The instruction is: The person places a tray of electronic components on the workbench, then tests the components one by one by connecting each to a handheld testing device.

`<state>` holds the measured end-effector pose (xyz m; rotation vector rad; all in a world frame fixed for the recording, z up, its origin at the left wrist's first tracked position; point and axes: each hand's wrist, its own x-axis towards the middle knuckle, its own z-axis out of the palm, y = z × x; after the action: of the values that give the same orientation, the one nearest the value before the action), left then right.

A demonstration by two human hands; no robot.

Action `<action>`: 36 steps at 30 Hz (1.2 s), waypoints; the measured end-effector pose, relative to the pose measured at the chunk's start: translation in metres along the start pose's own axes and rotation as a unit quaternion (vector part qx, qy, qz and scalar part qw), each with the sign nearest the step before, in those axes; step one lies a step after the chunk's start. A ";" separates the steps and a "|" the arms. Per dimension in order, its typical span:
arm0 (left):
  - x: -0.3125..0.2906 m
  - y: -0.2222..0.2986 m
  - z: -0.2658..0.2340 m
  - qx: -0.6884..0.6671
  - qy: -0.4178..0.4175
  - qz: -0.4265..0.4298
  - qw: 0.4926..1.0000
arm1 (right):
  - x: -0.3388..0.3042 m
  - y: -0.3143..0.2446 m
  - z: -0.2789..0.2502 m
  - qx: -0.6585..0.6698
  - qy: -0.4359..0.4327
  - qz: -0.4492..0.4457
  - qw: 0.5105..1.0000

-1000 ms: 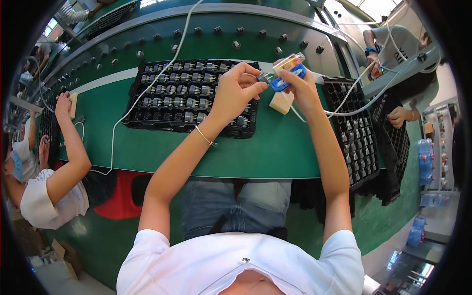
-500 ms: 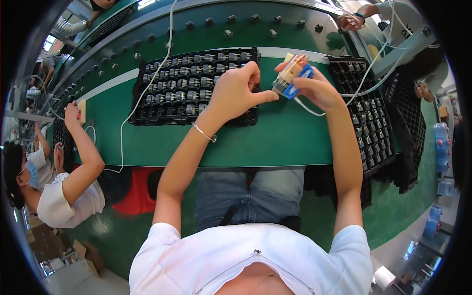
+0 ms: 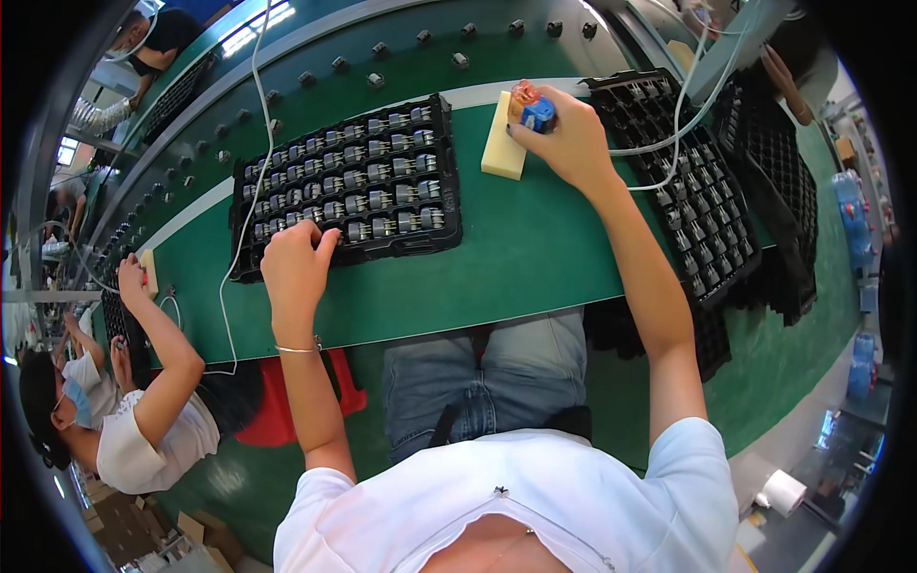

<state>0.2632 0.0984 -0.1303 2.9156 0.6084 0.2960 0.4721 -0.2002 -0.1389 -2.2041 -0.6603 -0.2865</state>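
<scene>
My left hand [image 3: 294, 265] rests at the near edge of a black tray [image 3: 449, 250], its fingers curled in over the nearest row. Whatever those fingers hold is hidden. Rows of small grey cylindrical parts with metal shafts, perhaps small motors [image 3: 355, 179], fill the tray's pockets. Farther right, my right hand [image 3: 578, 138] is closed around a blue hand-held device [image 3: 538, 116] with an orange-red translucent end. That device is at the upper part of a pale yellow block [image 3: 502, 158] lying on the green bench [image 3: 525, 239].
A second black tray of parts [image 3: 702, 205] lies at right, with stacked empty-looking trays [image 3: 778, 181] beyond. A white cable [image 3: 250, 205] crosses the left tray. Small parts [image 3: 376, 80] stand along the far green strip. A masked co-worker [image 3: 158, 420] sits at left.
My left hand has moved left and nearer, from beside the device to the tray. My right hand has carried the device slightly left and farther away, and the yellow block now shows on the bench.
</scene>
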 end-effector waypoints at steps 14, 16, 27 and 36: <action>0.063 0.071 -0.025 -0.542 -0.036 0.065 0.837 | -0.006 0.001 0.006 -0.036 0.040 -0.017 0.998; 0.081 0.086 -0.017 -0.622 -0.056 0.085 0.776 | -0.007 0.004 0.005 -0.019 0.045 -0.011 0.999; 0.090 0.098 0.050 -0.790 -0.165 -0.008 0.591 | -0.007 0.003 0.008 -0.020 0.033 -0.012 0.999; 0.092 0.093 0.064 -0.816 -0.156 -0.040 0.556 | -0.005 0.005 0.011 0.001 0.033 -0.016 0.999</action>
<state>0.3948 0.0452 -0.1600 1.0176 0.1250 0.1363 0.4706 -0.1966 -0.1515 -2.1736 -0.6601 -0.3747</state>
